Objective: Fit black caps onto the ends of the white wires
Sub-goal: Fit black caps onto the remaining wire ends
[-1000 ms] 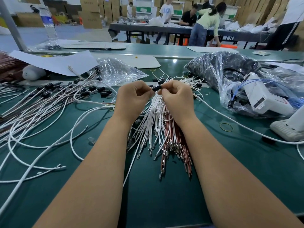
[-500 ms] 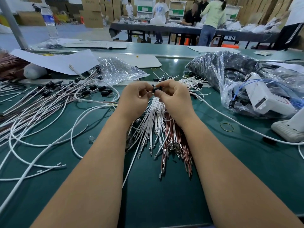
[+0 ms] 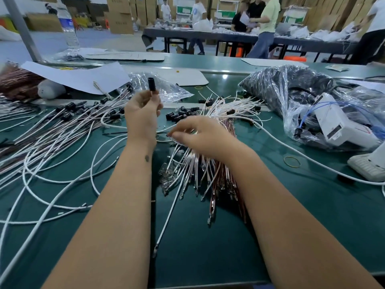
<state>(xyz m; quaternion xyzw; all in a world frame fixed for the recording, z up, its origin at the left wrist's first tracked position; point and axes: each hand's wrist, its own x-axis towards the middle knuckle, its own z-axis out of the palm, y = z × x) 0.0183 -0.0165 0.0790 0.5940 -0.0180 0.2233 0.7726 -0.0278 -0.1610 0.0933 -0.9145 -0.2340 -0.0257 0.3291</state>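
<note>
Left hand (image 3: 143,115) raised off the counter (image 3: 291,215), grip pinching a black cap (image 3: 151,84) at its lower end, cap standing upright above the fingertips. A wire seeming to trail down from this grip, though too blurred to tell for sure. Right hand (image 3: 205,135) lying lower and right of that grip, resting on the wire bundle (image 3: 200,170), thumb and forefinger curled together in a pinch; blurred, so cannot tell what, if anything, sitting between them. Loose caps (image 3: 179,115) lying on the counter just beyond the right grip, between the two hands. Capped wires (image 3: 68,117) fanning out left of the left grip. Clear bag (image 3: 166,88) lying just behind the held cap. Dark bag (image 3: 291,88) and white device (image 3: 341,126) sitting well right of the right grip. Rubber band (image 3: 292,161) lying right of the right forearm.
</note>
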